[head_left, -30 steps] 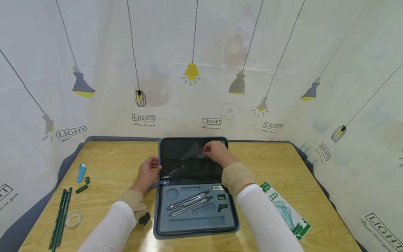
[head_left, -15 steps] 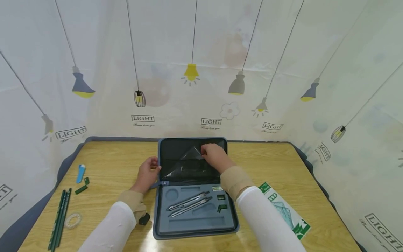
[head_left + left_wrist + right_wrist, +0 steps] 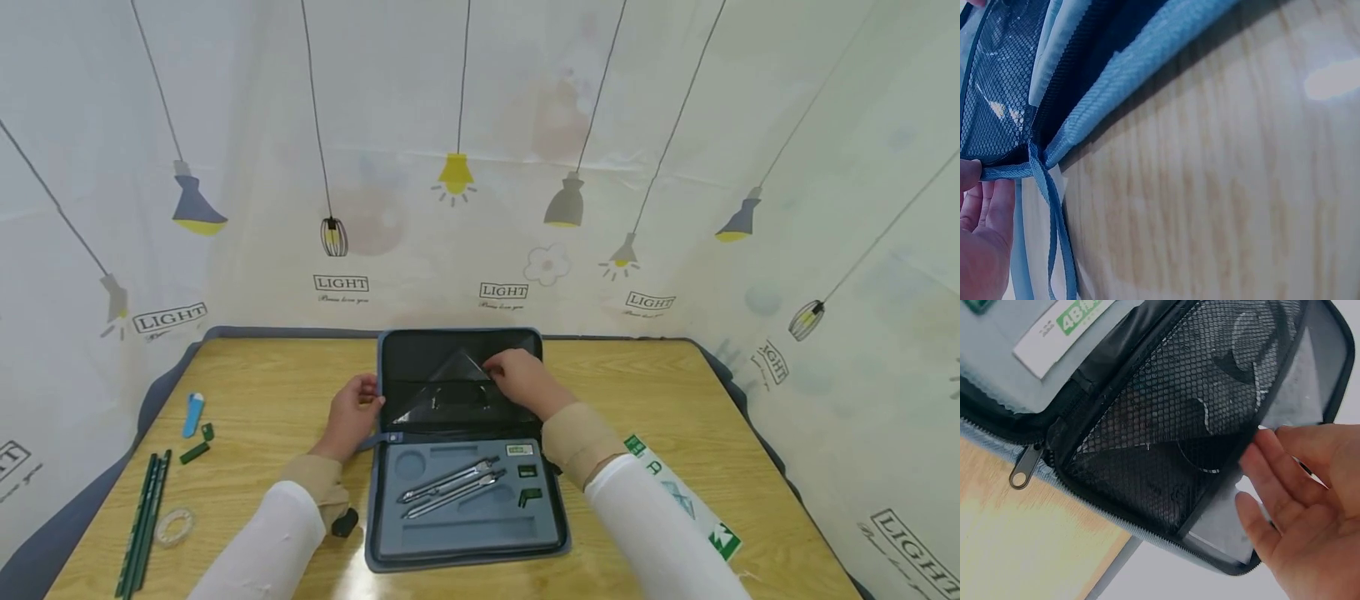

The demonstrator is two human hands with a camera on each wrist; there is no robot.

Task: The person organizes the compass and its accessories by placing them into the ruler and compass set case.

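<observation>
An unzipped stationery case [image 3: 468,568] lies spread on the table, its lid [image 3: 420,350] folded back. Behind the lid's black mesh pocket [image 3: 1147,400] stands a clear triangular set square [image 3: 455,367], its tip above the pocket's rim. My right hand [image 3: 525,383] has its thumb and fingertips at the rim, pinching the set square's edge. At the lid's left side my left hand [image 3: 352,417] grips the edge, thumb in front and fingers behind. Two silver compasses [image 3: 450,492], a white 4B eraser [image 3: 519,450] and a dark green sharpener [image 3: 527,471] sit in the grey tray [image 3: 465,546].
Dark green pencils [image 3: 142,525], a roll of clear tape [image 3: 174,527], a blue-and-white tool [image 3: 193,415] and small green pieces [image 3: 197,452] lie at the left. A green-and-white packet [image 3: 686,500] is partly covered by my right arm. A printed cloth [image 3: 405,250] hangs behind the table.
My right hand has moved slightly down along the set square's edge, and the set square has dropped a little in the pocket. My right forearm has shifted rightward. The left hand has stayed put.
</observation>
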